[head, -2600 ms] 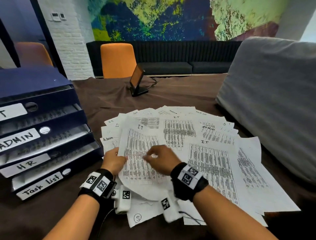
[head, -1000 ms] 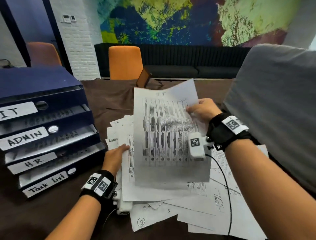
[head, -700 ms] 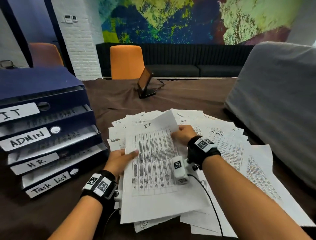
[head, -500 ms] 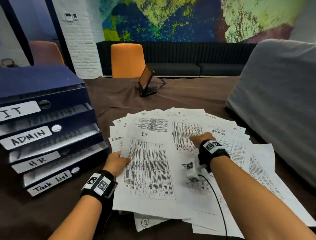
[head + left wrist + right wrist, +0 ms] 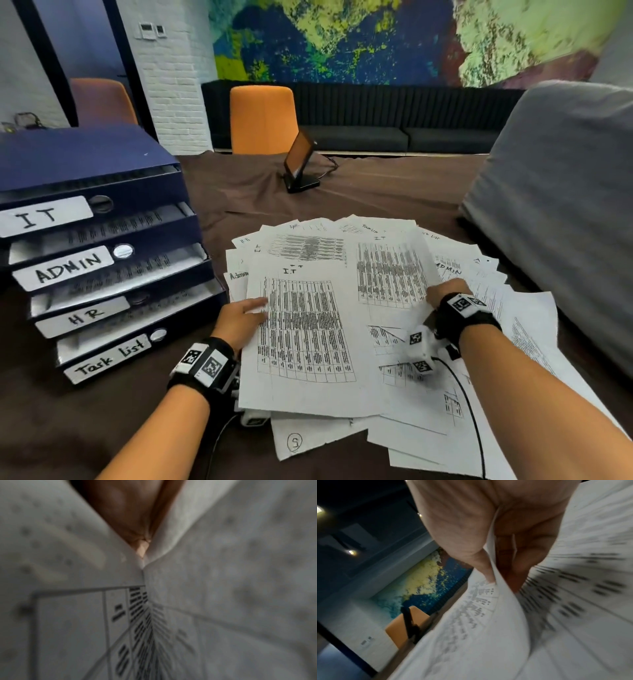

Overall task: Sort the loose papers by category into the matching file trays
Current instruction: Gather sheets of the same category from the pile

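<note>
Covering the table [image 5: 376, 192] is a brown cloth, faintly creased, on which everything else is laid. A bulky grey cushion-like mass [image 5: 561, 212] with a soft woven surface is seen well to the right of the paper spread. A dark blue stack of file trays [image 5: 102, 219], boxy and smooth, is set to the left of the paper spread; its four tiers are marked by white handwritten strips reading IT, ADMIN, HR and Task list, and printed sheets are lodged in the open tiers. The paper spread [image 5: 394, 394] itself is fanned loosely across the cloth: thin white sheets, overlapped, printed with dense grids of black text, several headed by hand. On its near-left part a sheet headed IT [image 5: 301, 335] is laid uppermost and flat. An orange chair [image 5: 262, 120] with a rounded back is placed beyond the far edge of the spread, and a small dark tilted screen on a stand [image 5: 299, 164] is stood between that chair and the spread.

The left hand [image 5: 239, 318] is rested at the left edge of the IT sheet, thumb on top; whether its other fingers are under the sheet cannot be told. A curled sheet edge [image 5: 505, 601] at the spread's right side is pinched by the right hand [image 5: 445, 291] between thumb and fingers.
</note>
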`<state>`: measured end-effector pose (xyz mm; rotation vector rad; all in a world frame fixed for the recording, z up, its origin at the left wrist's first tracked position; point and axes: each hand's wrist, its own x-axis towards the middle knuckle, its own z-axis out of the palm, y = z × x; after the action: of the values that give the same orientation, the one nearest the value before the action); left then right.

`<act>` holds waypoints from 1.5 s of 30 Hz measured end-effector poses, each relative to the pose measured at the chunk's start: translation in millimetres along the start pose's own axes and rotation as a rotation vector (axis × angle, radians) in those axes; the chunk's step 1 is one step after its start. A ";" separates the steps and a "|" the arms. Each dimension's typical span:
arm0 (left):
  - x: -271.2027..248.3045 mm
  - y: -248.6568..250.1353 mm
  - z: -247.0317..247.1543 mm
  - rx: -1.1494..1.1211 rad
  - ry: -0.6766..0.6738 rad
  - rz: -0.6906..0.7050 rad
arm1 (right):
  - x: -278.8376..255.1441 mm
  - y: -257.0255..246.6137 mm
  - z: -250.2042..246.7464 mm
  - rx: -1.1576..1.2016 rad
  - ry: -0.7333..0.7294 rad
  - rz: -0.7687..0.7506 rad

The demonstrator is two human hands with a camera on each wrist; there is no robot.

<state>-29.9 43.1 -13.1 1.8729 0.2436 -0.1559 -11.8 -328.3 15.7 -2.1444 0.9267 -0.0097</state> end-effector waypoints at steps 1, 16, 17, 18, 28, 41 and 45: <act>-0.3 1.7 0.6 -0.014 0.004 -0.009 | -0.3 -5.8 -3.9 0.040 0.038 -0.023; 1.4 7.0 2.9 -0.077 0.094 -0.028 | -39.7 -33.1 6.6 0.603 -0.358 -0.201; 2.1 8.7 2.4 -0.109 0.108 -0.016 | -44.8 -30.3 12.2 0.579 -0.394 -0.189; 6.0 7.3 2.3 -0.153 0.116 -0.024 | -48.5 -26.7 19.8 0.542 -0.429 -0.175; 6.9 0.1 8.2 -0.079 -0.066 -0.005 | -83.7 -19.2 56.2 0.213 -0.546 -0.283; 2.1 24.2 -23.0 -0.398 -0.062 0.174 | -73.1 -26.4 30.5 0.196 -0.443 -0.350; -3.2 28.0 -20.2 -0.393 -0.127 0.262 | -77.4 -32.6 33.4 0.362 -0.627 -0.317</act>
<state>-26.4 53.8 19.7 1.4811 -0.0586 -0.0421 -38.8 -244.5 35.9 -1.7644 0.1983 0.2978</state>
